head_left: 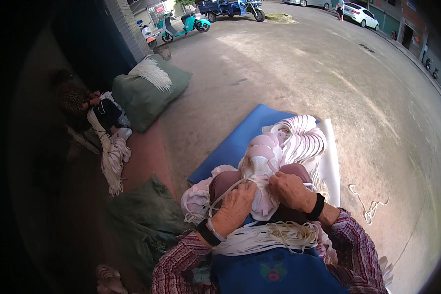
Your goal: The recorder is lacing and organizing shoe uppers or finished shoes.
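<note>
A pink and white shoe upper rests across my knees, its toe turned away from me. My left hand is closed at its left side, pinching a whitish shoelace that loops out to the left. On the other side my right hand is closed too, fingertips against the upper's eyelet edge; a bit of lace shows past its knuckles. What lies right under the fingertips is hidden. A bundle of cream laces lies across my lap on a blue apron.
Beyond my knees, a row of stacked pink and white uppers lies on a blue sheet. More uppers sit at left. A loose lace lies on the ground. Left stands a stuffed green sack, near a seated person handling laces.
</note>
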